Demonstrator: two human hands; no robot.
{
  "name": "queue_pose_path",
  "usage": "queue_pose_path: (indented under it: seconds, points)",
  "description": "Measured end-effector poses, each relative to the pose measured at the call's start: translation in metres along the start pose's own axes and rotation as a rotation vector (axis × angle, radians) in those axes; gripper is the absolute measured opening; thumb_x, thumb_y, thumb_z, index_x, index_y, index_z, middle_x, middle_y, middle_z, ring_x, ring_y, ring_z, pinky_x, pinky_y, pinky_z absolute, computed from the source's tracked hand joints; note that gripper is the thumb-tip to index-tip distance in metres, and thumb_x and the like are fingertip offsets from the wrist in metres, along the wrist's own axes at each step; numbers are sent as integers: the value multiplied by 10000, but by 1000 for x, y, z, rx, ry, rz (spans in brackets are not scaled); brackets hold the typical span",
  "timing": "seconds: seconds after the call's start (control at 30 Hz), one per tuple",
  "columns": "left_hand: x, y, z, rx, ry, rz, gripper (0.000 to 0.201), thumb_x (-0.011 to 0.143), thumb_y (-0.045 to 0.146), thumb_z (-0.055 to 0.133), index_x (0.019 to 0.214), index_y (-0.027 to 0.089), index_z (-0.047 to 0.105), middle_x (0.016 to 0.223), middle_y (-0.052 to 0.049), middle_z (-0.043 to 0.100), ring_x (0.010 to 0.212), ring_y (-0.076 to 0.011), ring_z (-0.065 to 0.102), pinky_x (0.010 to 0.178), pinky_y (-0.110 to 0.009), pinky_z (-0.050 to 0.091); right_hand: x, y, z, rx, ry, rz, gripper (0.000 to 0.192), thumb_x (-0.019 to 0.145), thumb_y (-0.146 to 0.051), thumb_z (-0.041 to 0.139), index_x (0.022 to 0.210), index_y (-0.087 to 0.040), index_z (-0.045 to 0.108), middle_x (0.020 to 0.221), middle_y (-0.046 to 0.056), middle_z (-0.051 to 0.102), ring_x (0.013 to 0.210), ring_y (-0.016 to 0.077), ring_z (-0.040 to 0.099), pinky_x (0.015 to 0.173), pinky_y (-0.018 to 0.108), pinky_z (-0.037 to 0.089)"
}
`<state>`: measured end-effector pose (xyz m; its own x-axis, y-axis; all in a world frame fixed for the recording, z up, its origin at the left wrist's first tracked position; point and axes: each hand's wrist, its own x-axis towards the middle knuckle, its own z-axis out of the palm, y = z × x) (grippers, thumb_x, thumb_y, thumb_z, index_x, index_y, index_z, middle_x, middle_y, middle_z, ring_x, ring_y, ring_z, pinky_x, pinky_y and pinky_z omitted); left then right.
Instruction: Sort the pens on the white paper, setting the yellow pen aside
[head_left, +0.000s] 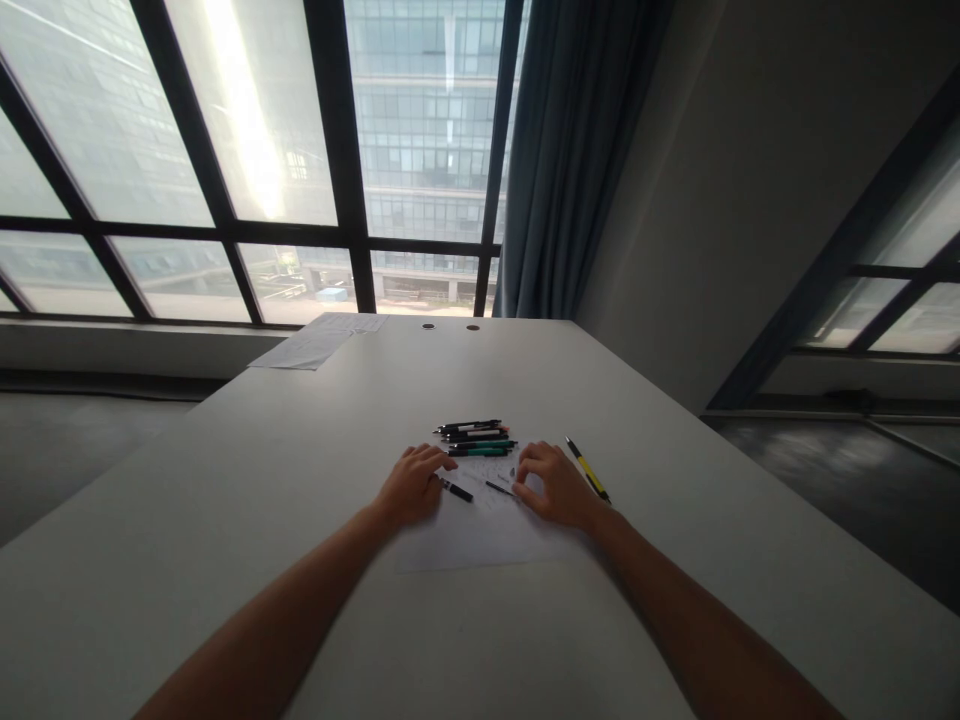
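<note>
My left hand (412,483) rests knuckles-up on a white sheet of paper (480,535), its fingers on the end of a short black pen part (457,491). My right hand (550,482) lies on the same sheet, fingertips at a thin dark pen piece (499,488). The two hands are a short gap apart. Just beyond them lies a small cluster of several pens (475,437), black and green, side by side. A yellow and black pen (588,469) lies on the table to the right of my right hand.
The grey table (225,520) runs away to a large window. Sheets of paper (319,340) lie at its far left corner, and two round cable holes (450,326) sit near the far edge. A dark curtain (577,150) hangs at the back right.
</note>
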<state>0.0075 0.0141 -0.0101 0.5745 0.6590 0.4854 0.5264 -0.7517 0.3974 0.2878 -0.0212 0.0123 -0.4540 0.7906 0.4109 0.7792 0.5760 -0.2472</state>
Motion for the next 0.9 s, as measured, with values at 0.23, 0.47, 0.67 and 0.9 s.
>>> queue_pose_path:
  seconds: [0.23,0.47,0.67,0.9]
  points:
    - [0,21,-4,63,-143,109,202,825,227,589,1004,220,683,1012,-57,661,959,-226,567,879,-395,409,1,-9,4,-24,-76,-8,57,717,-150,715,715,-192,676,844,41,655,867,213,568,805,366,388]
    - [2,14,1,129,-55,106,155,939,204,472,959,193,625,959,-62,650,922,-210,573,869,-383,427,2,-4,10,35,-14,47,113,730,-68,647,719,-179,635,870,38,664,875,206,590,803,351,383]
    - [2,11,2,110,189,-60,173,977,218,397,1023,199,563,998,-64,621,854,-181,604,769,-311,488,4,-3,8,12,242,46,131,798,-65,544,743,-181,574,831,46,631,820,194,573,761,332,366]
    - [1,11,2,103,212,-88,164,972,216,399,1022,206,554,993,-58,618,822,-168,617,724,-282,503,4,-2,8,-35,304,38,138,810,-63,531,750,-184,561,832,43,622,806,189,563,763,326,364]
